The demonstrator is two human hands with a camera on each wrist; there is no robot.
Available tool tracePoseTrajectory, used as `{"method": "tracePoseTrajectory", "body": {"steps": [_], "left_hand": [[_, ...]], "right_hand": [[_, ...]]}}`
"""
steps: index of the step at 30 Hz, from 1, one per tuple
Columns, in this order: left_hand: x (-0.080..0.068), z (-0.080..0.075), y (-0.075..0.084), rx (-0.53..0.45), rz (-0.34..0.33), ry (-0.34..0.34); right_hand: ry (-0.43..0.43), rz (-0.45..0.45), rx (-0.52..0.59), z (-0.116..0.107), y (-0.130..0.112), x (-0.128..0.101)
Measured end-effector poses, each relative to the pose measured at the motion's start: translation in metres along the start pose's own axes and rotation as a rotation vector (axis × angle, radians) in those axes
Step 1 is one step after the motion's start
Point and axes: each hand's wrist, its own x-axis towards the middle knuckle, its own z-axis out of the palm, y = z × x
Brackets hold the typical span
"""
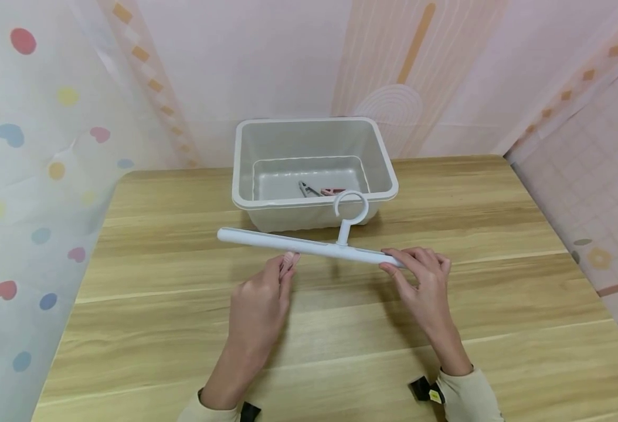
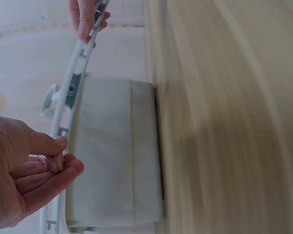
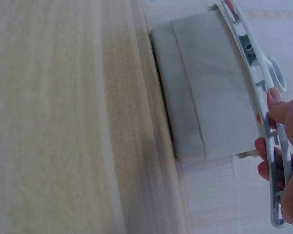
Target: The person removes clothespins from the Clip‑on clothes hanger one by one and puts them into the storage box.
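Note:
A white plastic hanger (image 1: 277,241) with a round hook (image 1: 360,215) is held up over the table, hook upward. My right hand (image 1: 425,287) grips it at its right end, thumb and fingers on either side of the bar, as the right wrist view also shows. Between the thumb and fingers of my left hand (image 1: 255,308) a small pink clothespin (image 1: 288,261) is pinched, its tip close below the left half of the bar. In the left wrist view the fingers partly cover the clothespin, and the hanger's slotted underside (image 2: 74,90) shows.
Behind the hanger stands a light grey plastic bin (image 1: 267,204) near the table's back edge. A grey clothespin (image 1: 306,189) and a pink clothespin (image 1: 332,191) lie inside it. The wood-grain table (image 1: 145,328) meets a patterned wall covering (image 1: 288,58) at the back.

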Motion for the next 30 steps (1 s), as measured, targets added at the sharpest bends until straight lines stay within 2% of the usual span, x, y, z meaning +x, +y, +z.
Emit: {"method": "tracePoseTrajectory", "body": {"steps": [2, 4, 7, 9, 13, 20, 22, 23, 25, 26, 28, 30], "left_hand": [[0.000, 0.001, 0.001, 0.000, 0.011, 0.014], [0.001, 0.002, 0.000, -0.051, 0.009, 0.032], [0.001, 0.005, -0.003, -0.255, -0.045, 0.046], [0.000, 0.007, -0.005, -0.430, -0.117, 0.044], [-0.001, 0.011, -0.006, -0.723, -0.326, -0.007], [0.002, 0.014, -0.003, -1.256, -0.775, -0.202], [0.003, 0.013, -0.004, -1.362, -0.893, -0.265], [0.004, 0.012, -0.006, -1.385, -0.930, -0.298], [0.004, 0.011, -0.009, -1.428, -0.988, -0.374], [0.004, 0.009, -0.012, -1.442, -0.997, -0.417], [0.005, 0.006, -0.018, -1.460, -0.981, -0.516], [0.006, 0.002, -0.025, -1.455, -0.934, -0.619]], "right_hand": [[0.011, -0.004, 0.011, 0.000, 0.001, 0.000], [0.022, -0.001, 0.032, 0.000, 0.002, 0.000], [0.023, 0.017, 0.071, -0.002, 0.003, 0.000], [0.019, 0.030, 0.090, -0.003, 0.004, 0.001], [0.004, 0.042, 0.095, -0.004, 0.002, 0.002], [0.010, 0.028, 0.110, -0.002, 0.002, 0.002], [0.008, 0.027, 0.121, -0.002, 0.002, 0.002], [0.007, 0.025, 0.125, -0.002, 0.002, 0.002], [0.005, 0.025, 0.133, -0.002, 0.002, 0.003], [0.004, 0.027, 0.137, -0.003, 0.002, 0.003], [0.004, 0.020, 0.140, -0.004, 0.002, 0.003], [0.001, 0.013, 0.143, -0.005, 0.002, 0.003]]}}
